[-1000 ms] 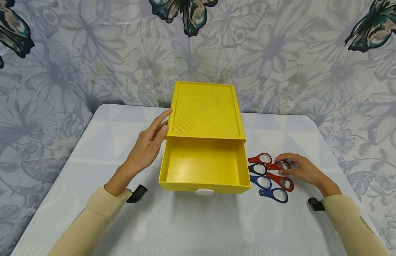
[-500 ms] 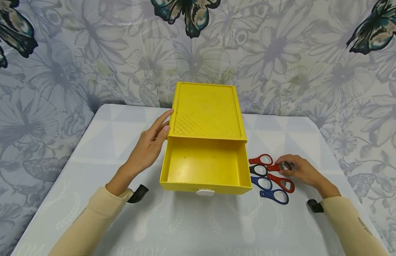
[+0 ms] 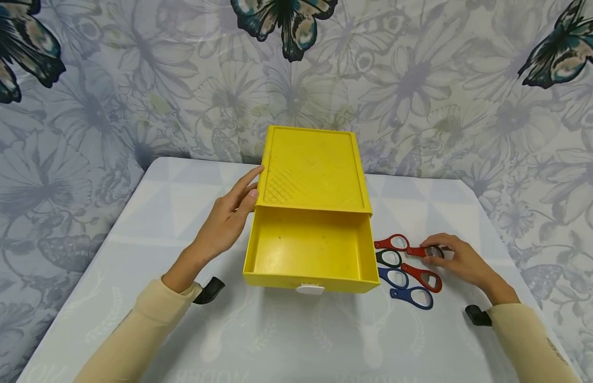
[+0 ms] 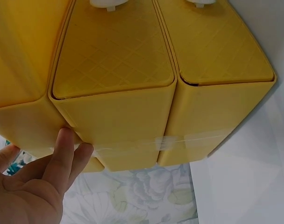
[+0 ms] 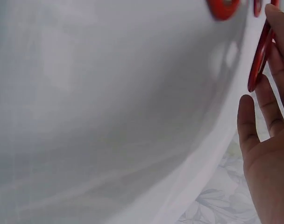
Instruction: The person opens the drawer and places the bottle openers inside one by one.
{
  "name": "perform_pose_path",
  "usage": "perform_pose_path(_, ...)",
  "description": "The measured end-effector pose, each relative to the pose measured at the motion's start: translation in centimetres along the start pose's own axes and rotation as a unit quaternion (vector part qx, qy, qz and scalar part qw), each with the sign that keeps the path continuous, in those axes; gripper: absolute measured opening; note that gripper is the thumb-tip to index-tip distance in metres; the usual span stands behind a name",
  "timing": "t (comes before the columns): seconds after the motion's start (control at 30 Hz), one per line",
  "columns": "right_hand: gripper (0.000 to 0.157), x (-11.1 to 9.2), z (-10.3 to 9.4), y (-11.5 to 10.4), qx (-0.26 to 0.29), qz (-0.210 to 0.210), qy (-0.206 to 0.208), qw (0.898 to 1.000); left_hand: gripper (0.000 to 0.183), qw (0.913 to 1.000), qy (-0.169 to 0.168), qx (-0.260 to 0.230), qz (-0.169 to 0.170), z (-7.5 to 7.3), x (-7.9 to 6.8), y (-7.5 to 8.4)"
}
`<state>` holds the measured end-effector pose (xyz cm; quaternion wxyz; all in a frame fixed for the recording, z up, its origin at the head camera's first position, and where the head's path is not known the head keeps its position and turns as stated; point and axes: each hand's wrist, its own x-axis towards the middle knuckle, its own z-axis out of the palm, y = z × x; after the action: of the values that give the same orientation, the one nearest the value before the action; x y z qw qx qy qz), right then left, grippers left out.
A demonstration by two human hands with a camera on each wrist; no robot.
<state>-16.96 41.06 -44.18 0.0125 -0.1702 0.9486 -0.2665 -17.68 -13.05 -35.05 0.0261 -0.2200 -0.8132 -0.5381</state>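
Note:
A yellow drawer unit (image 3: 315, 170) stands mid-table with its top drawer (image 3: 310, 280) pulled out; nothing lies inside that drawer. My left hand (image 3: 224, 223) touches the unit's left side with extended fingers, and the left wrist view shows the fingertips on the yellow wall. Right of the drawer, my right hand (image 3: 461, 260) pinches a red magnifying glass (image 3: 416, 251) between thumb and fingers. In the right wrist view the held red magnifying glass (image 5: 259, 60) appears edge-on. Close by lie two more red magnifying glasses, one black magnifying glass (image 3: 389, 258) and two blue ones, partly hidden behind the drawer.
A pale patterned cloth covers the table (image 3: 296, 340). Behind it hangs a floral wall covering (image 3: 401, 106) with butterfly shapes. Below the pulled-out drawer, the left wrist view shows further drawers with white knobs (image 4: 109, 3). Black straps sit at both wrists.
My right hand has shifted slightly right with the red magnifying glass, away from the others. My left hand stays against the drawer unit. The whole head view has drifted a little.

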Motion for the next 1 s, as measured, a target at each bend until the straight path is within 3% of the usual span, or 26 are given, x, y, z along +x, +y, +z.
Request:
perform_pose_path(0.43, 0.036, 0.4, -0.9, -3.0, 0.036, -0.019, 0.074, 0.996, 0.05, 0.9999, 0.003, -0.009, -0.007, 0.0, -0.1, 0.1)
perform_pose_path(0.67, 0.039, 0.9, -1.4, -5.3, 0.029, -0.04, 0.085, 0.995, 0.05, 0.9999, -0.001, -0.009, -0.009, -0.1, 0.0, 0.1)
perform_pose_path(1.0, 0.036, 1.6, -2.5, -8.2, 0.042, -0.027, 0.085, 0.995, 0.05, 0.9999, -0.006, -0.01, -0.009, -0.2, 0.0, 0.3)
